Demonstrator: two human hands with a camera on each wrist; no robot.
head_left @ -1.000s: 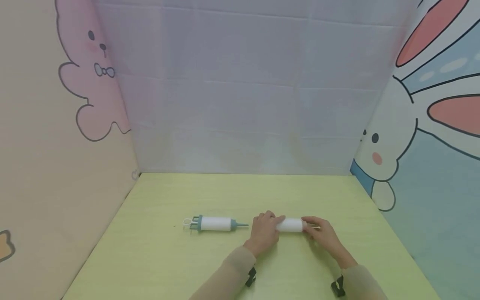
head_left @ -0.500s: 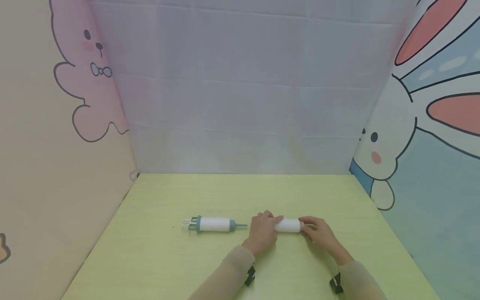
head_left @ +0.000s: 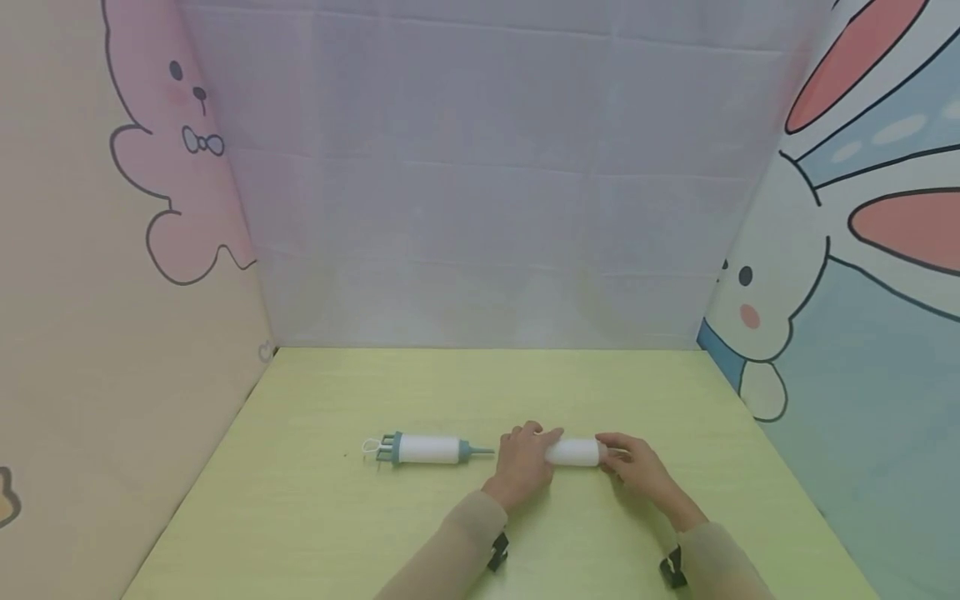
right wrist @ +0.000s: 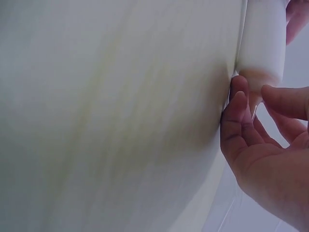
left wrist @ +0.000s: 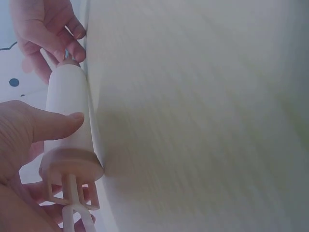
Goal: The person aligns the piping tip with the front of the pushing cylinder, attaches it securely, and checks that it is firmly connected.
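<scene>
A large white-barrelled syringe with pinkish end caps lies along the table between my hands. My left hand grips it at the plunger end, thumb laid over the barrel. In the left wrist view, its framed finger grip and white forked plunger handle stick out below the palm. My right hand pinches the nozzle end; the right wrist view shows thumb and fingers around the tapered tip. To the left lies a second syringe with blue-green ends, its nozzle pointing at my left hand.
The yellow-green table runs back to a pale cloth wall. Printed panels with a pink bear and a white rabbit close off the left and right sides.
</scene>
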